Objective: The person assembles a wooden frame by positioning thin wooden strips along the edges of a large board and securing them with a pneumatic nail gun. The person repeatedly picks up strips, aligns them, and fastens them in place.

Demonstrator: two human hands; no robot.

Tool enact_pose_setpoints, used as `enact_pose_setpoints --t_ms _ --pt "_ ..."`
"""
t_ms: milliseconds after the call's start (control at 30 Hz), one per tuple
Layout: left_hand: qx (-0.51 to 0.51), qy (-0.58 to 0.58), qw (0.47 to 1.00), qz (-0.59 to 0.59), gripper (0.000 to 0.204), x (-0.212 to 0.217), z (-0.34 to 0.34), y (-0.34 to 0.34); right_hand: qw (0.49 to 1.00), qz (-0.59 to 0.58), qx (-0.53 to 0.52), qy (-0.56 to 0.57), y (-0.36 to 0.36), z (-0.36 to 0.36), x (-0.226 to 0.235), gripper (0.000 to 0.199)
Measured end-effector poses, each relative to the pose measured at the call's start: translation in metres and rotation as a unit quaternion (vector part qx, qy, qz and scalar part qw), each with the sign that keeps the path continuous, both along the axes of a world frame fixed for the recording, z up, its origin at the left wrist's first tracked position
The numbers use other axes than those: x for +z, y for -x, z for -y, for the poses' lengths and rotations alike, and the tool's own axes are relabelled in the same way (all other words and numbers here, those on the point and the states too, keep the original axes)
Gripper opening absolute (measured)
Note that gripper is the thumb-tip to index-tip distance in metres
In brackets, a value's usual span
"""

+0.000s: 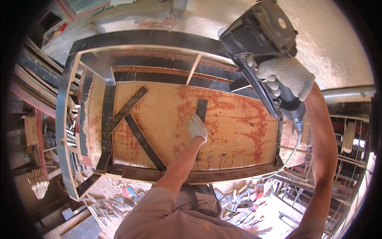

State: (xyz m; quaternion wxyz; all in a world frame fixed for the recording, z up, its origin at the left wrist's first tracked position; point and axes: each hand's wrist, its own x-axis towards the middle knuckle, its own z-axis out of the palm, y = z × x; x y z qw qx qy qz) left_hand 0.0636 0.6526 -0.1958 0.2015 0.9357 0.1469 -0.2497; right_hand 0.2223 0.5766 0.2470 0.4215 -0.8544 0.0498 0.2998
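My right hand (288,75), in a pale work glove, is wrapped round the handle of a black nail gun (260,38). The tool is held up at the upper right, over the panel's far right corner, with a thin air hose (294,151) running down from its handle. Also gloved, my left hand (197,128) grips a short dark wooden strip (202,107) lying on the red-stained plywood panel (242,131). The strip's lower part is partly hidden by my hand and forearm. Left of it, two dark strips (145,141) lie slanted and meet near the panel's left side.
A dark-edged wooden frame (139,39) surrounds the panel at the far and left sides. Stacked boards (36,85) stand at the left. Scattered offcuts (242,199) cover the floor below. At the right are a metal rack (340,159) and a pipe (346,94) along the wall.
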Motion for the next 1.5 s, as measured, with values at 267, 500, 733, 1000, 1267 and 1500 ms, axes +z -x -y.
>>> enact_pose_setpoints --t_ms 267,500,733,1000,1267,1500 --pt "0.108 0.374 0.915 0.103 0.080 0.052 -0.126 -0.018 0.999 0.044 0.027 0.008 0.014 -0.009 0.013 0.009" --pt "-0.225 -0.181 0.911 0.294 0.042 0.151 -0.357 -0.081 0.999 0.032 -0.012 -0.023 0.026 -0.035 0.001 0.013" --pt "0.072 0.346 0.825 0.442 0.050 0.099 -0.413 -0.137 0.994 0.022 -0.091 -0.060 0.046 -0.058 -0.002 0.015" --pt "0.033 0.363 0.836 0.411 0.044 0.073 -0.418 -0.160 0.972 0.077 -0.172 -0.140 0.113 -0.058 -0.071 0.010" --pt "-0.007 0.366 0.835 0.411 0.044 0.110 -0.399 -0.142 0.843 -0.097 -0.252 -0.465 0.172 -0.170 -0.206 0.012" --pt "0.016 0.333 0.852 0.405 0.029 0.105 -0.394 -0.154 0.893 0.077 -0.108 -0.431 0.148 -0.179 -0.244 0.021"
